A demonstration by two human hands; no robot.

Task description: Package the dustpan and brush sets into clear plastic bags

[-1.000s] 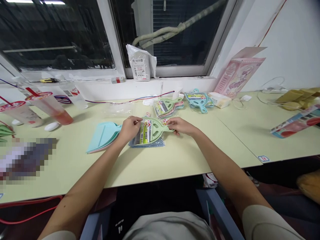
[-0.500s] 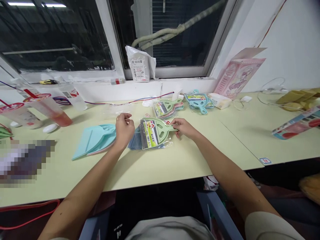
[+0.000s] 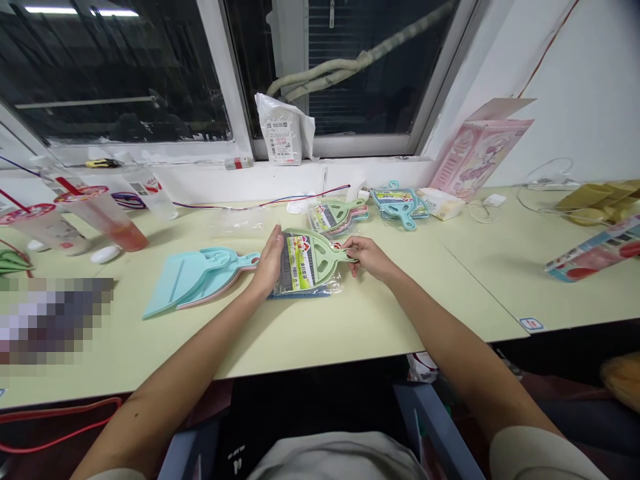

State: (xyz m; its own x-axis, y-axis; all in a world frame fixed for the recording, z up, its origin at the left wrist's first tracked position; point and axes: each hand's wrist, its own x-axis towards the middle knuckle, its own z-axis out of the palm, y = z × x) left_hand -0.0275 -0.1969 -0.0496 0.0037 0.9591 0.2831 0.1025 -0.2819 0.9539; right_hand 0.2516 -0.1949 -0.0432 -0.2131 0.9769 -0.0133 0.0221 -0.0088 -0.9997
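Note:
A green dustpan set (image 3: 325, 261) in clear plastic wrap, with a printed label and blue brush bristles under it, lies between my hands. My right hand (image 3: 369, 259) is closed on its handle, thumb and fingers pinching the narrow end. My left hand (image 3: 270, 265) is wrapped against the wide left edge; some of its fingers are hidden. Just left of that hand lies a stack of light blue dustpans (image 3: 193, 277), a pink one underneath. Behind the held set is a wrapped pile of green and pink dustpans (image 3: 336, 215). Farther right sit blue wrapped dustpan sets (image 3: 397, 203).
Drink cups (image 3: 107, 217) with straws and a white mouse-like object (image 3: 106, 255) are at the left. A pink box (image 3: 483, 150) stands by the wall. At the right are a colourful carton (image 3: 595, 250) and yellowish trays (image 3: 595, 200). The table's front edge (image 3: 350, 360) is close to me.
My left hand has moved right and down from above the blue dustpans onto the set's wide edge. The blue bristles that stuck out left are now mostly covered. My right hand keeps its hold.

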